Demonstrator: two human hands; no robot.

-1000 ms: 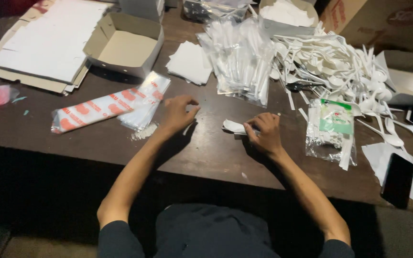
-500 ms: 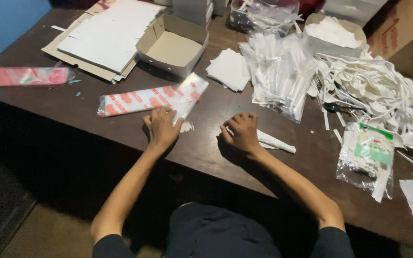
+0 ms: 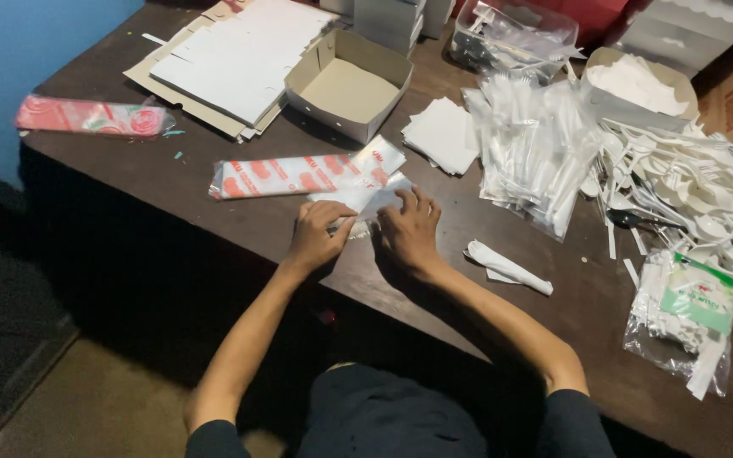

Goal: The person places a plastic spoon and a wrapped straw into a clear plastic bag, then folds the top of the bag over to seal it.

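Closest to me, both of the person's hands sit together at the near edge of the dark wooden bench [image 3: 171, 195]. The left hand [image 3: 316, 237] and right hand [image 3: 409, 233] press down side by side on a thin clear plastic sleeve [image 3: 366, 199], fingers curled over its near end; whether they pinch it or merely flatten it I cannot tell.

Just to the right lies one rolled white packet [image 3: 506, 265], seemingly a finished piece and the only one I can spot, so the work looks barely begun. The sleeve under the hands looks flat, not yet filled.

Touching the sleeve's far side is a long red-printed wrapper pack [image 3: 299, 176]. Farther back stand an open cardboard box [image 3: 345, 85], a stack of flat white box blanks [image 3: 231, 59] and folded white napkins [image 3: 441, 136]. To the right a heap of bagged white cutlery [image 3: 536, 144] and loose plastic spoons and forks [image 3: 697, 195] crowd the bench, leaving little working room there. A pink wrapped roll [image 3: 86, 117] lies well apart at far left.
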